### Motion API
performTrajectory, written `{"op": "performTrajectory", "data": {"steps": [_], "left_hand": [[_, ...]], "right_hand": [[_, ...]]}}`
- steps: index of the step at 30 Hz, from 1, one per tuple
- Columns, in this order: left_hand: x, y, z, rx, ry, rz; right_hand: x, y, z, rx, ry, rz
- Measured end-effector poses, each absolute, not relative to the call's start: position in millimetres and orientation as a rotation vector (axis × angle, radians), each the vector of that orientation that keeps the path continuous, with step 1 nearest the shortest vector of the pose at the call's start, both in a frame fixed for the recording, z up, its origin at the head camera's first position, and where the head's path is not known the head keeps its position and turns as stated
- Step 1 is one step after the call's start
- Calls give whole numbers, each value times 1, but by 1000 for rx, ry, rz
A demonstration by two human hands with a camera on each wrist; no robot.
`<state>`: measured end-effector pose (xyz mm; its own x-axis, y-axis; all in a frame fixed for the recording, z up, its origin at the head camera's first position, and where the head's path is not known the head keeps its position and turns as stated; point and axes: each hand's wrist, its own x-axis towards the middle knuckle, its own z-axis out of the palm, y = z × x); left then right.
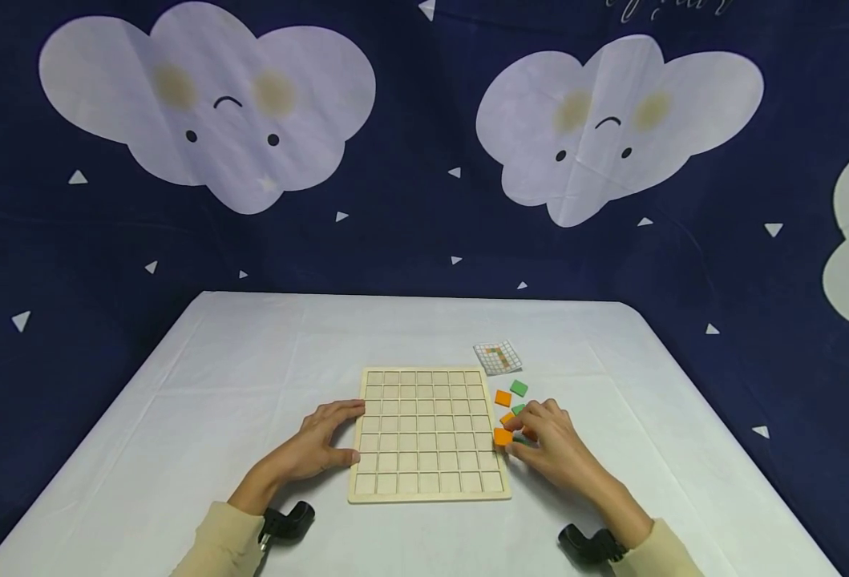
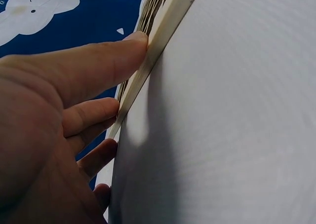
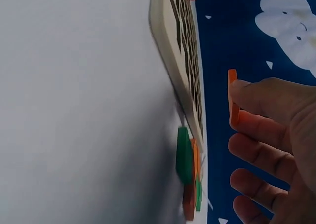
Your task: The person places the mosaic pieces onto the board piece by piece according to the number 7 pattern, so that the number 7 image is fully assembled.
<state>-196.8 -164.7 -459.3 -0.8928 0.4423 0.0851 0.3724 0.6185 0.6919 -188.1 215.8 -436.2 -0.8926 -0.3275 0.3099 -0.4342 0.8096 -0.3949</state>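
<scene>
So starting on the left, the left hand (image 1: pixel 316 441) has its grip loosely spread, thumb and fingertips resting against the near-left side of a flat, pale wooden square board with a raised grid (image 1: pixel 427 443). That board lies flat on the white cloth-covered counter (image 1: pixel 287 336); I'd guess it's stiff and fairly light, so it could skid on the cloth if bumped, and the outer rim is the spot to hold. Off its far-right corner sits a small white paper card with a printed grid (image 1: pixel 498 357), probably bendy, its coloured pattern too tiny to read properly. Then the thin, flat orange square tile (image 1: pixel 503 437), held up by the board's right rim: looks light, rigid, maybe a bit slick, hard to break, best taken by two opposite edges. The right hand (image 1: pixel 554 449) has its grip pinching that tile between thumb and forefinger, other fingers loosely bent. Beside the board's right side lie loose orange and green square tiles (image 1: pixel 519 388), some partly behind those fingers; looks like they overlap, but from the right wrist view they're nearly edge-on, so I can't count them for sure.
</scene>
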Motion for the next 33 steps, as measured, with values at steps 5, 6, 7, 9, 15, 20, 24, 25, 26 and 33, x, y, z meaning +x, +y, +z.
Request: {"op": "performTrajectory", "data": {"steps": [5,6,7,9,15,20,24,25,26,33], "left_hand": [[-197,-165,-459,683,2737,1139],[-197,-165,-459,680,2738,1140],[-197,-164,-459,678,2738,1144],[-197,-165,-459,676,2738,1146],[-198,-164,-460,675,2730,1150],[-199,-164,-460,654,2715,1156],[-199,-164,-461,647,2707,1158],[-199,-164,-461,649,2706,1157],[-199,-164,-461,651,2707,1156],[-199,-165,-461,655,2697,1168]], "right_hand": [[-195,204,-434,628,-2732,725],[-196,201,-433,636,-2728,726],[-198,199,-433,640,-2726,735],[-200,193,-431,648,-2727,749],[-206,179,-428,698,-2709,784],[-212,170,-426,746,-2676,777],[-218,163,-424,751,-2716,791],[-219,161,-423,748,-2731,796],[-220,159,-422,748,-2741,799],[-229,145,-418,789,-2734,808]]}}
